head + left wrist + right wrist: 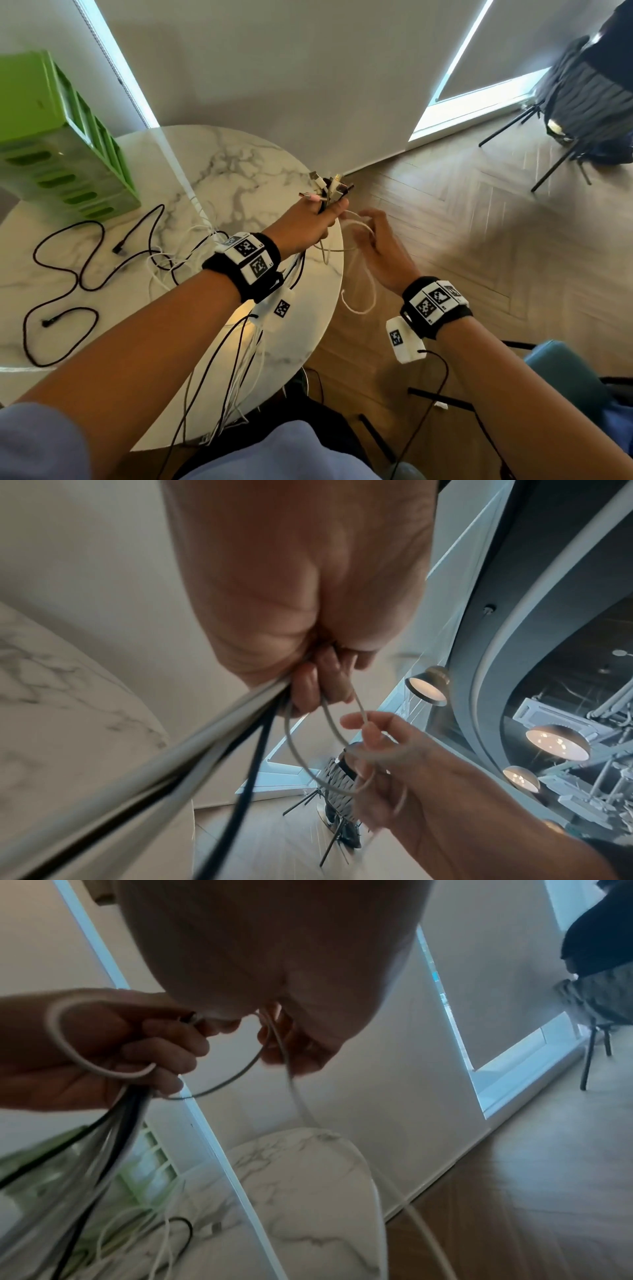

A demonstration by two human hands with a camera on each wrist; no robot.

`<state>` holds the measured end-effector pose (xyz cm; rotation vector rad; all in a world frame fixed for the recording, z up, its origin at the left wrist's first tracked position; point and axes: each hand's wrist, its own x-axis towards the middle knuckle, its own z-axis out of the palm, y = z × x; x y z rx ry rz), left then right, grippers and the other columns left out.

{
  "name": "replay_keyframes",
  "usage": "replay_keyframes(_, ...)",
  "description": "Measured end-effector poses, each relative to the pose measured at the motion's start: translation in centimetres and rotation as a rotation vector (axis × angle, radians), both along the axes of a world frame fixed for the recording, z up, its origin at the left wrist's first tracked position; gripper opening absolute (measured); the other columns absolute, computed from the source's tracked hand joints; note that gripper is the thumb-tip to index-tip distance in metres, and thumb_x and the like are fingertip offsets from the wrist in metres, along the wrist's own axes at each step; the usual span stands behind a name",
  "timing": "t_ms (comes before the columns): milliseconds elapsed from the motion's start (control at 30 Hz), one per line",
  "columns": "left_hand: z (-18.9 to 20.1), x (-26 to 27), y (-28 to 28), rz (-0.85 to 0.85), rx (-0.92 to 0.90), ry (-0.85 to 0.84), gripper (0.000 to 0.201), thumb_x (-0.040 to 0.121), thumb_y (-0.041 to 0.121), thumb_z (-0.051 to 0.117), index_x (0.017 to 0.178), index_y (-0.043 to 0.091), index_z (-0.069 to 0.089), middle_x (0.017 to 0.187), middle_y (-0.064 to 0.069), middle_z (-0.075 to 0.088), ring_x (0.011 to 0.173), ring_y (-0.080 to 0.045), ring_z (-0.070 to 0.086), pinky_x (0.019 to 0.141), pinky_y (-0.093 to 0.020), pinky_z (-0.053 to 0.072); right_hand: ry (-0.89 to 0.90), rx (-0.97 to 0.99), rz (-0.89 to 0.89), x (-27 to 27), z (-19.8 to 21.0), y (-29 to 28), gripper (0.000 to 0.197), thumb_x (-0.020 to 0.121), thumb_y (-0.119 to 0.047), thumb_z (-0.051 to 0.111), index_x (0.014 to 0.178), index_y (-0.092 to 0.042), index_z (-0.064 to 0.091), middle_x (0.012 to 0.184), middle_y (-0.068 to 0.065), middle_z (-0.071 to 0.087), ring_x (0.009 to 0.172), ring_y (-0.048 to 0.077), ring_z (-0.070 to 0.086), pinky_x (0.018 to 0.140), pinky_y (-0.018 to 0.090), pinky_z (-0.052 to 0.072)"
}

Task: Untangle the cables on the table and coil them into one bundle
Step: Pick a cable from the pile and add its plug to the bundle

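Cables, black and white, gathered by their plug ends in the left hand (310,222), which is clenched round them above the table (239,164) edge; the plugs (325,188) fan out above the fist, presumably so that all ends stay together as an anchor for coiling. From the fist the strands hang down past the wrist and over the table rim. The right hand (380,246), just beside it and off the table, pinches a white cable (363,274) between thumb and fingers and draws it into a loop, seemingly to form the first turn. One black cable (68,274) lies loose on the marble-patterned top in wide bends, apparently not yet gathered; thin white strands (161,267) lie tangled near the left wrist. Cables are round, thin and limp, the white one smooth; the black one looks braided. A green slotted box (61,144) stands at the far left.
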<state>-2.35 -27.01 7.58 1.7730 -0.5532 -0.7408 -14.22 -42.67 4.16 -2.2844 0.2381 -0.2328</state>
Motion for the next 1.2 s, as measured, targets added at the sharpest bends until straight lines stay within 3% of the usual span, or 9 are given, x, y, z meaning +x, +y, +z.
replay_keyframes(67,-0.2,0.0,-0.1,0.044,-0.012,0.006,0.039,0.105,0.045,0.051,0.094,0.012,0.069,0.058,0.011,0.040,0.049,-0.010,0.038,0.051,-0.024,0.033,-0.045,-0.104,0.033,-0.3,-0.1,-0.2,0.032,0.107,-0.023,0.045,0.137,-0.012,0.047,0.120,0.005,0.056,0.093,0.000,0.048,0.078,0.007,0.040)
replay_keyframes(233,-1.2,0.7,0.5,0.181,0.001,-0.032,0.038,0.096,0.056,0.050,0.086,0.023,0.067,0.056,0.010,0.047,0.051,-0.012,0.047,0.060,-0.030,0.037,-0.008,-0.204,0.004,-1.2,-1.2,-1.6,0.036,0.108,-0.024,0.041,0.143,-0.020,0.048,0.118,0.002,0.050,0.095,0.011,0.052,0.082,0.019,0.047)
replay_keyframes(333,-0.6,1.6,1.4,0.235,-0.126,0.090,0.032,0.106,0.040,0.050,0.086,0.018,0.060,0.062,0.008,0.044,0.052,-0.010,0.042,0.052,-0.024,0.032,0.418,-0.272,0.122,-3.0,-2.2,-3.2,0.034,0.107,-0.030,0.040,0.130,-0.012,0.057,0.115,0.005,0.065,0.095,0.019,0.062,0.090,0.039,0.054)
replay_keyframes(433,-0.1,1.6,2.0,0.188,-0.171,0.145,0.029,0.108,0.036,0.048,0.088,0.018,0.058,0.067,0.007,0.050,0.059,-0.006,0.048,0.053,-0.019,0.033,0.884,-0.360,0.339,-4.3,-3.1,-3.2,0.067,0.092,-0.053,0.063,0.149,-0.024,0.044,0.148,-0.002,0.049,0.129,0.021,0.052,0.111,0.049,0.042)
replay_keyframes(567,-0.1,0.4,1.2,0.086,-0.173,0.181,0.028,0.108,0.035,0.047,0.092,0.017,0.061,0.070,0.007,0.054,0.065,-0.007,0.051,0.055,-0.018,0.035,0.574,-0.113,0.232,-2.5,-1.7,-0.4,0.105,0.069,-0.068,0.079,0.154,-0.034,0.028,0.157,-0.004,0.035,0.142,0.019,0.036,0.118,0.050,0.034)
replay_keyframes(767,1.2,-0.5,-0.5,0.039,-0.271,0.295,0.026,0.107,0.032,0.051,0.097,0.013,0.066,0.075,0.004,0.059,0.067,-0.005,0.054,0.053,-0.013,0.041,0.378,0.403,0.156,0.6,-0.6,3.2,0.047,0.100,-0.032,0.060,0.136,-0.024,0.032,0.106,-0.001,0.073,0.103,0.019,0.070,0.096,0.039,0.054)
replay_keyframes(867,1.6,0.1,-0.6,0.083,-0.274,0.260,0.027,0.106,0.037,0.052,0.097,0.016,0.067,0.076,0.007,0.062,0.069,-0.004,0.055,0.055,-0.015,0.039,0.238,0.451,0.092,0.2,-1.5,2.7,0.021,0.105,-0.035,0.046,0.118,-0.020,0.053,0.070,-0.009,0.062,0.072,0.020,0.066,0.081,0.046,0.054)
replay_keyframes(1067,0.4,1.5,0.2,0.226,-0.278,0.182,0.030,0.105,0.043,0.050,0.095,0.021,0.068,0.100,-0.002,0.063,0.084,-0.007,0.053,0.060,-0.021,0.037,0.092,0.238,-0.124,-1.8,-3.0,-1.2,0.022,0.107,-0.025,0.042,0.090,-0.025,0.056,0.063,-0.009,0.052,0.058,0.011,0.054,0.062,0.026,0.049)
replay_keyframes(1200,1.5,1.9,-0.1,0.230,-0.401,0.280,0.032,0.108,0.036,0.047,0.087,0.015,0.060,0.092,0.001,0.065,0.071,-0.006,0.051,0.055,-0.020,0.035,0.619,-0.010,-0.121,-4.1,-5.5,-4.1,0.022,0.104,-0.024,0.046,0.088,-0.023,0.060,0.086,0.005,0.067,0.070,0.018,0.062,0.063,0.032,0.051)
